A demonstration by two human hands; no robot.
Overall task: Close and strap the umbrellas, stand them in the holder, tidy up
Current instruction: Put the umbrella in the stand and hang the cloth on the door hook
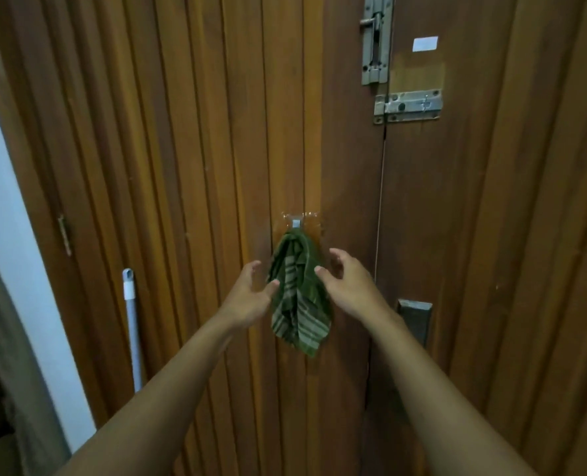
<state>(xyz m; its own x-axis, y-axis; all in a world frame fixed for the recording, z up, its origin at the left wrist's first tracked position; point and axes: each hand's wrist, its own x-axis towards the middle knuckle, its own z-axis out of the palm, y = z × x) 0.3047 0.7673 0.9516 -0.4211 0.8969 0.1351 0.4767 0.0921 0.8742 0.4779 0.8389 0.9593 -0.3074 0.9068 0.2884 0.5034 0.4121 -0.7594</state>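
Note:
A green striped cloth hangs from a small clear adhesive hook on a brown wooden door. My left hand is at the cloth's left side, fingers spread, the thumb tip close to or just touching the fabric. My right hand is at its right side, also spread, with a fingertip at the cloth's edge. Neither hand holds anything. No umbrella and no holder are in view.
A grey and white pole leans against the door at the lower left. Metal slide bolts sit at the upper right on the door seam, and a dark metal plate is beside my right wrist. A white wall is at far left.

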